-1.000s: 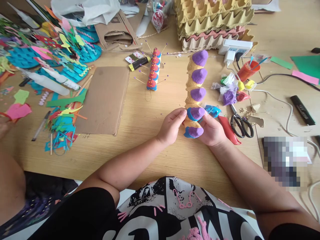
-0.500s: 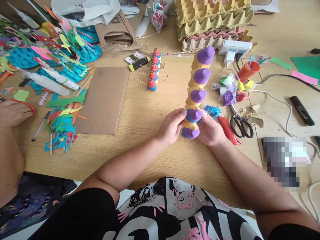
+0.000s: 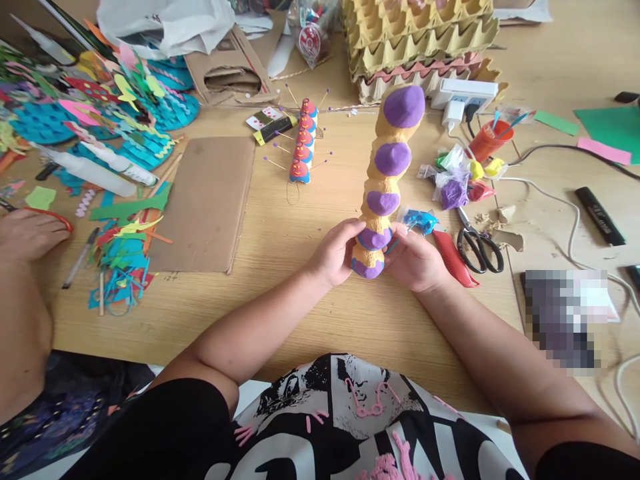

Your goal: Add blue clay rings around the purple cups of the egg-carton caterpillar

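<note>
A long bumpy strip [image 3: 389,180], yellow-orange with purple-capped bumps and some blue at the lower ones, is held up between my hands. My left hand [image 3: 336,253] pinches its lower left side, and my right hand [image 3: 417,259] grips the lower right side. Beyond them, a smaller red and blue strip with yellow faces [image 3: 303,141] stands on the table, purple-tipped sticks poking out at its sides. A blue clay packet [image 3: 421,221] lies just past my right hand.
Black-handled scissors [image 3: 479,248] and a red tool [image 3: 454,260] lie right of my right hand. Egg trays [image 3: 420,40], a power strip [image 3: 465,95] and an orange cup [image 3: 490,140] stand behind. Cardboard [image 3: 205,203] and paper scraps [image 3: 125,257] lie left, near another person's hand [image 3: 33,233].
The top of the bumpy strip has tipped closer to the camera and the strip has turned slightly. Both hands keep their hold, shifted slightly left in view.
</note>
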A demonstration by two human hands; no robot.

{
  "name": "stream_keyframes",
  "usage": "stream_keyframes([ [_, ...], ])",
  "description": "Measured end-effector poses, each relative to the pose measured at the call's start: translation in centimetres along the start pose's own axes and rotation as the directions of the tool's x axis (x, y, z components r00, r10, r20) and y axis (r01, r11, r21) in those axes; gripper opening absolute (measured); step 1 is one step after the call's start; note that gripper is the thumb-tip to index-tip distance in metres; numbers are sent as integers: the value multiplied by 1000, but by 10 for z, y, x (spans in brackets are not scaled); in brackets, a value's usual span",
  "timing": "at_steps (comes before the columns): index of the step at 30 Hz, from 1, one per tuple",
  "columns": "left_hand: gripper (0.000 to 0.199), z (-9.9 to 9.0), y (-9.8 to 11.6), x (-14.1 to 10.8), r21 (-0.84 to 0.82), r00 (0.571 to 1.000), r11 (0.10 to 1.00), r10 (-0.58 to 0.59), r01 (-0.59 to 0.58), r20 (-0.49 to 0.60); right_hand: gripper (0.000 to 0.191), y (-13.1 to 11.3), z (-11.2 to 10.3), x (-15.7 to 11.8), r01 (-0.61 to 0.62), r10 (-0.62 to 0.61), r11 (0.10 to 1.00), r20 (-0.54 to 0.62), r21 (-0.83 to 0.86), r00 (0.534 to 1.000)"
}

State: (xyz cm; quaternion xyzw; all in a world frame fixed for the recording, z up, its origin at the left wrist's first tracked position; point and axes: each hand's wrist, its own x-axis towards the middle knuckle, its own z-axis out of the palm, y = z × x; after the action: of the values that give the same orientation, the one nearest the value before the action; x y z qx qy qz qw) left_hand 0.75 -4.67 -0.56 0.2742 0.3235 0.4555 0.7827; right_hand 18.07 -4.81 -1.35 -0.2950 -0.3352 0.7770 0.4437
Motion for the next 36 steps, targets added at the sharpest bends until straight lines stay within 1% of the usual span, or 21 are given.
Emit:
stream_keyframes([
  [3, 44, -1, -1, 0, 25, 1000, 999, 26, -26, 4, 39, 3, -1, 0, -4, 4, 1000, -33, -2, 999],
  [5, 44, -1, -2, 0, 31, 1000, 999, 24, -24, -10, 38, 5, -2, 1, -10, 11, 1000, -51, 3, 999],
  [9, 44, -2, 0, 2, -18, 1000, 1000, -17, 17, 2, 43, 5, -2, 2, -1, 1, 1000, -78, -6, 997],
  [12, 45, -4, 1, 3, -61, 998, 996, -60, 61, 22, 46, 5, -1, 2, 17, -20, 999, -72, -42, 997],
  [14, 46, -5, 1, 4, -72, 997, 995, -72, 74, 24, 46, 4, 1, 1, 39, -43, 998, -81, -56, 996],
  [18, 42, -4, -2, 5, -90, 999, 995, -50, 51, 14, 47, 3, 7, -1, 128, -136, 989, -130, -72, 982],
  [21, 37, -2, -2, 5, -108, 998, 992, -62, 59, -21, 48, 1, 10, -1, 156, -167, 984, -153, -81, 974],
  [24, 36, 0, 1, 5, -121, 996, 991, -70, 63, -59, 48, 0, 10, 0, 142, -156, 983, -119, -119, 981],
  [26, 38, 1, 2, 5, -128, 996, 990, -71, 63, -62, 47, -1, 10, 0, 138, -153, 979, -96, -148, 984],
  [31, 42, 2, 2, 4, -142, 995, 987, -83, 75, -53, 43, -2, 12, -2, 185, -206, 967, -107, -177, 973],
  [36, 39, 1, 3, 5, -161, 993, 983, -96, 84, -72, 41, -1, 9, -1, 184, -204, 959, -75, -214, 976],
])
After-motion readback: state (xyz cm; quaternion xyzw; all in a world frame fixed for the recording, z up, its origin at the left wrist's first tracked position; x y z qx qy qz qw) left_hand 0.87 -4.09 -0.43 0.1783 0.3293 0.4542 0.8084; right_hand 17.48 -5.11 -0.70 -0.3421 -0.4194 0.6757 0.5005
